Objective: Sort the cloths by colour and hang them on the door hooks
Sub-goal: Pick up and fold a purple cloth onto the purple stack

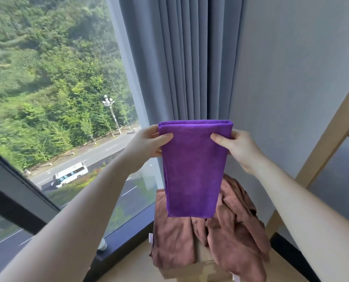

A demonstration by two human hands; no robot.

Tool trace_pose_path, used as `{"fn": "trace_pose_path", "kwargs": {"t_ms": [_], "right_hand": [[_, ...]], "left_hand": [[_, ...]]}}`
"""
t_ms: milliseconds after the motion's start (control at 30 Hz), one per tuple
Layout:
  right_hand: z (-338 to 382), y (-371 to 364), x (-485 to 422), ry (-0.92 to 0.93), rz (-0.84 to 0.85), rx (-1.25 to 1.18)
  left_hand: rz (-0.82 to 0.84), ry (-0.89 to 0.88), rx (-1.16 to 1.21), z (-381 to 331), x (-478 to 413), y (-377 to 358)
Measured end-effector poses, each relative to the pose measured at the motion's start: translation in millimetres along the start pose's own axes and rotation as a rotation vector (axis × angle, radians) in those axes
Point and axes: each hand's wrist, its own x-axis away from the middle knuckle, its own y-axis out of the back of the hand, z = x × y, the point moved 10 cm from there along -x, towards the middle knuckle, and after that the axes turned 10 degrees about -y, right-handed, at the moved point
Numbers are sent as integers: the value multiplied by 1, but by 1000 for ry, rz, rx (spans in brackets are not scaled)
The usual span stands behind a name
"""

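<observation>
- The window (47, 98) fills the left half of the view. Its glass runs down to a dark window frame (126, 244) low by the floor, which closes off that whole side.
- A grey curtain (181, 58) hangs in folds straight ahead, between the window and the wall. Its lower part is hidden behind the raised cloth.
- A plain grey wall (291, 68) closes the right side. A pale wooden strip (332, 129) slants across it from the upper right edge down toward the floor.
- The open room lies in the middle, in the air between the two forearms and in front of the curtain.
- The brown cloths (236, 231) lie heaped below the hands. One hangs flat on the left and one is crumpled on the right.
- They are draped over a pale support (202, 267) of which only a small part shows.
- The purple cloth (194, 169) is held up in mid-air at the centre, folded over at the top and hanging straight down. Its lower edge overlaps the brown heap in the view; I cannot tell whether it touches.
- The left hand (147, 145) pinches the cloth's left edge just under the top fold, with the thumb on the front face and the fingers behind.
- The right hand (236, 147) pinches the right edge at the same height, thumb in front and fingers curled behind.
- A small white object (102, 244) sits on the window frame near the left forearm, too blurred to name.
</observation>
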Motion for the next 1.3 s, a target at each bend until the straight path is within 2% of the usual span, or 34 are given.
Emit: {"fn": "trace_pose_path", "kwargs": {"t_ms": [400,733,967,1300], "right_hand": [[-87,-76,104,-179,8,-52],[-143,-92,122,-290,16,60],[-181,-107,98,-357,58,89],[-216,-121,-6,-423,146,81]], "left_hand": [[117,112,104,77,124,27],[175,189,144,128,164,23],[100,263,131,173,160,31],[-113,405,130,231,89,51]]}}
